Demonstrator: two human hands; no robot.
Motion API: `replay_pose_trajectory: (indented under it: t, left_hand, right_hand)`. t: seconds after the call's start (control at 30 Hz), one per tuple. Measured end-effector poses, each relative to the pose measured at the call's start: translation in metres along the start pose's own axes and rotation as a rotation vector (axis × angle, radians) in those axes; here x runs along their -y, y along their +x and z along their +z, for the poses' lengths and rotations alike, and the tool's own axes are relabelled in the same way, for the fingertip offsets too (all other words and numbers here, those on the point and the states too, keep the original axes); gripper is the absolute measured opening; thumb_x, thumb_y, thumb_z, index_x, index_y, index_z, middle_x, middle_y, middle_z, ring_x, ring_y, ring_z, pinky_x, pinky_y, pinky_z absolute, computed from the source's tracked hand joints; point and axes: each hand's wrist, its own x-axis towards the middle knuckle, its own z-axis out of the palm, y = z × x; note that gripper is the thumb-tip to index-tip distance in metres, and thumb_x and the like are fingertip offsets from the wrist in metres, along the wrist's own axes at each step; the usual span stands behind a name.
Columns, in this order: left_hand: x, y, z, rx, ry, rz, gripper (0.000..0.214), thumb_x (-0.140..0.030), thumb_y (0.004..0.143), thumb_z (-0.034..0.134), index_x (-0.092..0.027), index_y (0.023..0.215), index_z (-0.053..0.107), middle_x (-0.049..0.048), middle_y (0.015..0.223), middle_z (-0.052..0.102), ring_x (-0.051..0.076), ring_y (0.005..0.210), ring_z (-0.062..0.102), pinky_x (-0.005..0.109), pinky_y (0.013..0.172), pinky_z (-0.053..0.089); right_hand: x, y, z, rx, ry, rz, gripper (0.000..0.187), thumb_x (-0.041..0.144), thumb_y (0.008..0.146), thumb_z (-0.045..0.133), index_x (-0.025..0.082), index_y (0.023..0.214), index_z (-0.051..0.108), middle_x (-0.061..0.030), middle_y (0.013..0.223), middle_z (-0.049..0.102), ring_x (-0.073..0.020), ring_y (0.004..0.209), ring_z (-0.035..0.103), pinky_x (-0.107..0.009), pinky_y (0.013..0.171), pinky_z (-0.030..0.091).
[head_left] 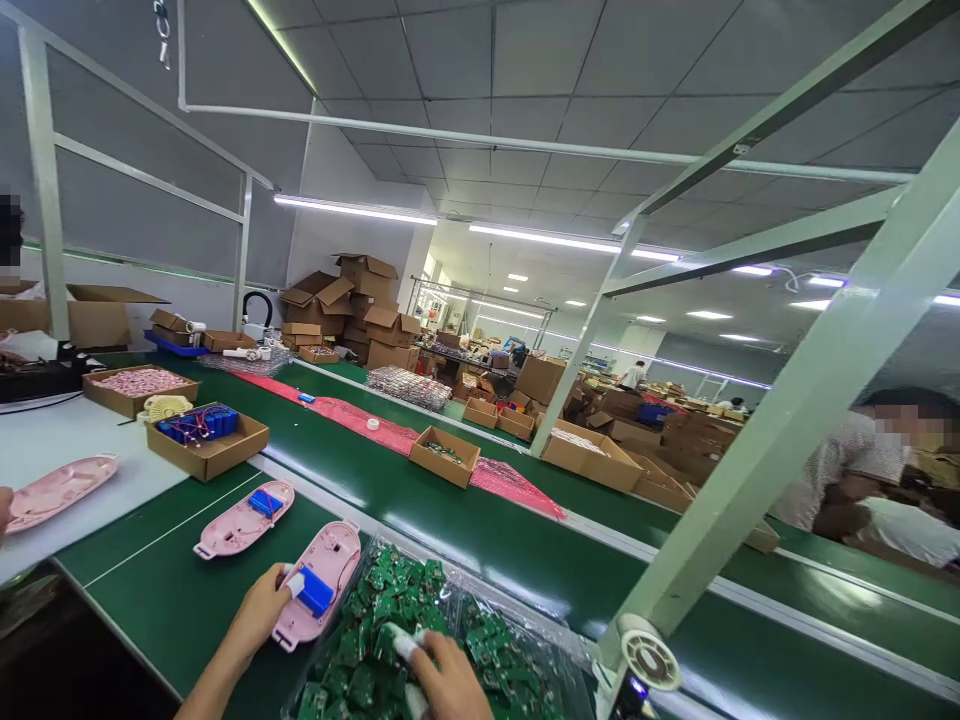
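Right hand [450, 682] nearest, low in frame, over a clear plastic bag [517, 640] heaped with green circuit boards [367, 660]. Its fingers [427, 650] are together on a white strip [403, 646] at the bag's surface; the view is poor here, and the strip is probably a cloth or tape end, but the fingers hide too much to tell.

Left hand [251, 618] just beside the bag, fingers [277, 590] pinched on a white tab [295, 585] at the edge of a pink plastic shell [337, 560]. Blue block [316, 592] sits in that shell, which lies on a green conveyor belt [127, 590].

Further along the belt: second pink shell [225, 535] with its own blue block [266, 503]. Third pink shell [60, 492] lies on a white table [67, 440], beside a cardboard tray [210, 462] of blue battery packs [199, 423].

Beyond that: a red-pink plastic strip [330, 415] and a small cardboard tray [444, 458] on the belt — then stacked cartons [360, 295] against the far wall. Right of the pale green metal frame [787, 400], a co-worker [840, 470] in a patterned shirt stands at the next belt.
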Motion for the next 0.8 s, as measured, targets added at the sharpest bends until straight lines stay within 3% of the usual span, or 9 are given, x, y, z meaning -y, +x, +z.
replay_pose_trajectory:
  t: [0.1,0.23,0.3,0.37,0.43,0.53,0.67,0.73,0.8]
  left_hand:
    - [0.007,-0.007,0.001,-0.050,-0.184,-0.046,0.011,-0.021,0.076,0.057,-0.018,0.085,0.062,0.0083,0.083,0.077,0.028,0.084,0.072,0.035,0.076,0.054]
    - [0.008,-0.008,0.001,-0.119,-0.390,-0.127,0.012,-0.009,0.073,0.059,-0.018,0.081,0.062,0.0066,0.072,0.076,0.027,0.076,0.073,0.036,0.073,0.055]
    - [0.004,-0.009,-0.002,-0.158,-0.492,-0.172,0.013,-0.005,0.076,0.057,-0.016,0.081,0.061,0.0074,0.071,0.075,0.026,0.077,0.073,0.033,0.074,0.055]
    - [-0.002,-0.014,-0.008,-0.186,-0.602,-0.211,0.016,-0.003,0.078,0.053,-0.014,0.087,0.060,0.0074,0.073,0.075,0.023,0.082,0.073,0.031,0.076,0.054]
    - [-0.010,-0.024,-0.013,-0.186,-0.717,-0.240,0.022,-0.003,0.080,0.050,-0.014,0.097,0.059,0.0066,0.076,0.076,0.022,0.086,0.073,0.031,0.079,0.055]
    - [-0.024,-0.043,-0.020,-0.134,-0.865,-0.260,0.033,-0.015,0.080,0.052,-0.013,0.112,0.058,0.0076,0.083,0.078,0.026,0.093,0.072,0.036,0.079,0.058]
    - [-0.041,-0.069,-0.013,-0.006,-1.033,-0.347,0.057,-0.039,0.067,0.068,-0.020,0.120,0.058,0.0060,0.098,0.079,0.032,0.107,0.067,0.039,0.080,0.059]
    - [-0.048,-0.080,0.000,0.070,-1.026,-0.357,0.075,-0.047,0.053,0.079,-0.022,0.120,0.057,0.0057,0.103,0.078,0.033,0.111,0.065,0.037,0.084,0.058]
    - [-0.051,-0.091,0.018,0.108,-0.912,-0.262,0.089,-0.050,0.042,0.086,-0.021,0.121,0.054,0.0082,0.105,0.077,0.036,0.111,0.064,0.038,0.087,0.057]
  right_hand:
    - [0.024,0.028,0.018,-0.025,-0.167,-0.136,0.058,0.003,0.051,0.078,0.027,0.103,0.066,-0.0044,0.096,0.073,-0.0265,0.077,0.069,-0.035,0.063,0.057]
    - [0.019,0.039,0.012,-0.066,-0.137,-0.204,0.032,-0.002,0.066,0.064,0.023,0.086,0.065,-0.0016,0.080,0.070,-0.0216,0.067,0.066,-0.030,0.058,0.053]
    - [0.007,0.043,-0.006,-0.050,0.059,-0.099,0.031,-0.004,0.074,0.053,0.023,0.086,0.064,-0.0014,0.082,0.069,-0.0189,0.073,0.066,-0.027,0.064,0.052]
    - [-0.008,0.048,-0.030,-0.057,0.319,0.108,0.028,0.004,0.082,0.047,0.023,0.091,0.065,-0.0035,0.090,0.069,-0.0185,0.083,0.066,-0.027,0.072,0.052]
    - [-0.023,0.053,-0.055,-0.122,0.596,0.377,0.021,0.019,0.084,0.052,0.021,0.098,0.066,-0.0054,0.092,0.069,-0.0201,0.082,0.066,-0.031,0.075,0.054]
    - [-0.041,0.054,-0.077,-0.276,1.064,0.676,0.031,0.033,0.073,0.067,0.019,0.101,0.068,-0.0048,0.089,0.070,-0.0202,0.074,0.066,-0.032,0.068,0.057]
    - [-0.042,0.038,-0.080,-0.374,1.441,0.687,0.033,0.039,0.063,0.079,0.022,0.091,0.073,-0.0049,0.087,0.070,-0.0195,0.071,0.066,-0.030,0.059,0.060]
    - [-0.033,0.023,-0.081,-0.365,1.479,0.640,0.039,0.040,0.060,0.083,0.022,0.093,0.073,-0.0067,0.092,0.072,-0.0212,0.075,0.069,-0.033,0.064,0.062]
    - [-0.020,0.008,-0.088,-0.326,1.451,0.581,0.045,0.040,0.060,0.085,0.024,0.100,0.071,-0.0071,0.097,0.072,-0.0220,0.079,0.071,-0.034,0.072,0.061]
